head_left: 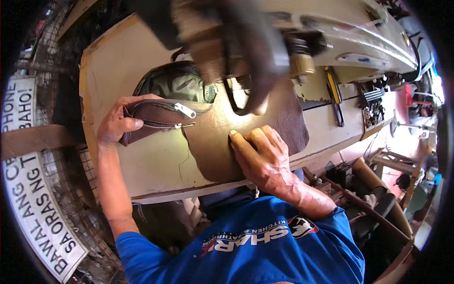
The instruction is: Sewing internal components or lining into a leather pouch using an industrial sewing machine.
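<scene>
Head view: left hand [115, 123] clamps the left end of the zippered pouch [153, 112], long axis running rightward; right hand [266, 157] rests on the brown panel [212, 154], grip unclear.

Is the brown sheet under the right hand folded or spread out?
Spread out: the brown sheet lies largely flat on the table, its broad face showing around the right hand. Its far edge is partly hidden.

creased, glossy brown leather-like sheet [215, 146]
</scene>
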Demonstrator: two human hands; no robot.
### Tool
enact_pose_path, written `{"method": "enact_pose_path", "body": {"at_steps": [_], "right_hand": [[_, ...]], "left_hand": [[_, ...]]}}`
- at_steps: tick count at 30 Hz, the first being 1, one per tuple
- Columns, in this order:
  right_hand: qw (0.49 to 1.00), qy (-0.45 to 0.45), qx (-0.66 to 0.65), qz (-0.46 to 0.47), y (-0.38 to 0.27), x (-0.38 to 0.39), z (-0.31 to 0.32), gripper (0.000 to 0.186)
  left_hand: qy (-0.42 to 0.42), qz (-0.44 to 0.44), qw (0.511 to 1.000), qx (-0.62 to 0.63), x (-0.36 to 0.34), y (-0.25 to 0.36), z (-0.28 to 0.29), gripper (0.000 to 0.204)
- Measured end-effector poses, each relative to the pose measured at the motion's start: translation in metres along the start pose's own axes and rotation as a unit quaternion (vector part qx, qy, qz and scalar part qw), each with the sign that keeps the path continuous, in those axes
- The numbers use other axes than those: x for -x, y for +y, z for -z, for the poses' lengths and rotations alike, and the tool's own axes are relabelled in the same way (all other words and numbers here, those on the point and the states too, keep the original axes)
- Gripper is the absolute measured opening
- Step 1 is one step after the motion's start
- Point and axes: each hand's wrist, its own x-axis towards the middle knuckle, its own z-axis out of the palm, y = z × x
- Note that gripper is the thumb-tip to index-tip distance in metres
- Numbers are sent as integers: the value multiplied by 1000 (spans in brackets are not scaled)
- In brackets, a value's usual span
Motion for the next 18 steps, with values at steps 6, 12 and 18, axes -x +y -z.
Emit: {"method": "enact_pose_path", "body": {"at_steps": [6, 12, 18], "right_hand": [[1000, 14, -8, 18, 4, 6, -2, 49], [1000, 15, 0, 13, 4, 5, -4, 52], [1000, -10, 20, 3, 0, 1, -4, 53]], "left_hand": [[23, -30, 999, -31, 3, -16, 16, 62], [32, -13, 996, -86, 3, -11, 15, 75], [77, -56, 990, -101, 13, -39, 30, 76]]}}
